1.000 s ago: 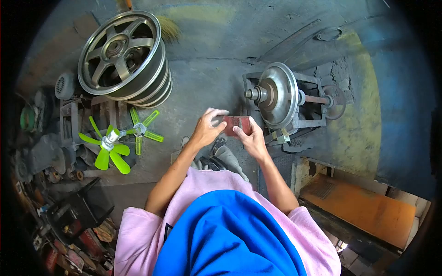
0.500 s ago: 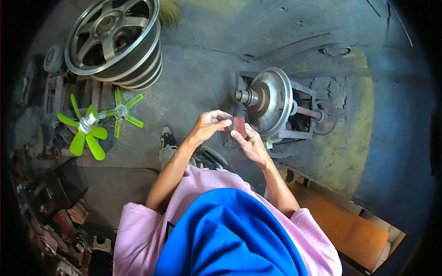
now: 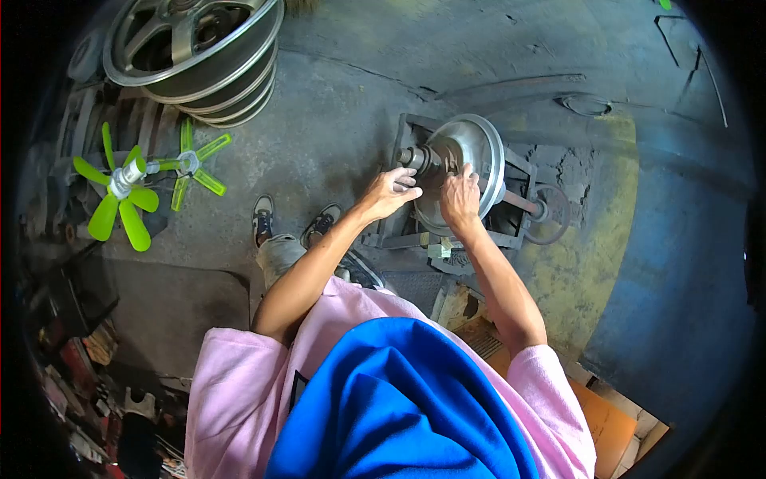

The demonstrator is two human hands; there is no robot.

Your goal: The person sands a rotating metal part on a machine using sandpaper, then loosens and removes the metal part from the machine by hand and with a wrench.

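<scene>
both hands have moved from in front of the body to the metal disc mounted on its frame, so the work seems to be at its face. the right hand rests there, fingers bent; whether it grips anything, i cannot tell. the left hand, loosely parted and seemingly empty, is near the shaft end.

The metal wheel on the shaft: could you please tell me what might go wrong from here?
First, the right hand is bare and right up at the wheel; if the wheel turns, it might scrape the skin. Second, the left hand is close beside the shaft end, which could catch it if turning. I cannot tell whether the wheel is spinning.
</scene>
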